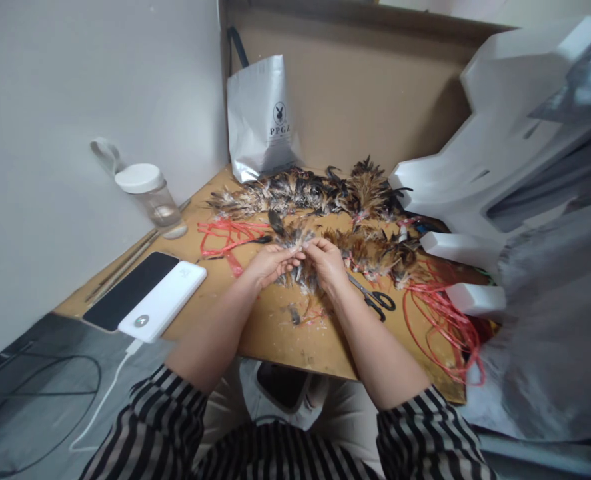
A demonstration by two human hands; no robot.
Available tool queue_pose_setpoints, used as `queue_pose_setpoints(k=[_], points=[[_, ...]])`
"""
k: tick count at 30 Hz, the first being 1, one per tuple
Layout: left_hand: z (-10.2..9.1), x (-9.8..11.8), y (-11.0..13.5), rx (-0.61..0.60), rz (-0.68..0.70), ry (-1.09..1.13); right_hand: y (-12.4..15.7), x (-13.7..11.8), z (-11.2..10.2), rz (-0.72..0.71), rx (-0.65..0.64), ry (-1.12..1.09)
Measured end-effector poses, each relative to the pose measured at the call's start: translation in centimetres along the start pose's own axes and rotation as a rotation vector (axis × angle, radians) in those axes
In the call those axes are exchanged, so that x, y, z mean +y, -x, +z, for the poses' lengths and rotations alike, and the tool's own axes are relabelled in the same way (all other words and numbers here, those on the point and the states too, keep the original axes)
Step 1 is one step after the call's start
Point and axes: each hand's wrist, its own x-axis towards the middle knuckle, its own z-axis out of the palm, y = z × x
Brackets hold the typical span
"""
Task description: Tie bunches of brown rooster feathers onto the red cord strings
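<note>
Both of my hands meet over the middle of a wooden board [285, 333]. My left hand [270, 262] and my right hand [328, 260] are closed, pinching a small bunch of brown and white feathers [300, 273] between them. A long row of bundled brown and black feathers [320, 193] lies behind my hands. More feather bundles [380, 257] lie to the right. Black-handled scissors [375, 299] rest on the board just right of my right wrist.
Red cord lies in loops at the left [230, 237] and at the right [442, 320]. A white power bank [162, 301] on a black phone [125, 290], a clear jar [152, 197] and a silver bag [262, 120] stand at the left and back. White foam pieces [500, 153] crowd the right.
</note>
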Motion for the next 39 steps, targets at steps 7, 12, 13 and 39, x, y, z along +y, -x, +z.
queue_pose_setpoints(k=[7, 12, 13, 39], points=[[0.3, 0.1, 0.2, -0.004, -0.005, -0.061, 0.3, 0.1, 0.4, 0.001, 0.005, 0.022], [0.5, 0.3, 0.4, 0.015, 0.012, -0.103, 0.2, 0.2, 0.4, 0.001, -0.019, 0.013], [0.5, 0.4, 0.4, 0.023, 0.019, -0.121, 0.2, 0.2, 0.3, 0.0, -0.021, 0.027], [0.0, 0.6, -0.3, 0.247, 0.168, -0.054, -1.4, -0.8, -3.6, 0.003, -0.295, 0.805]])
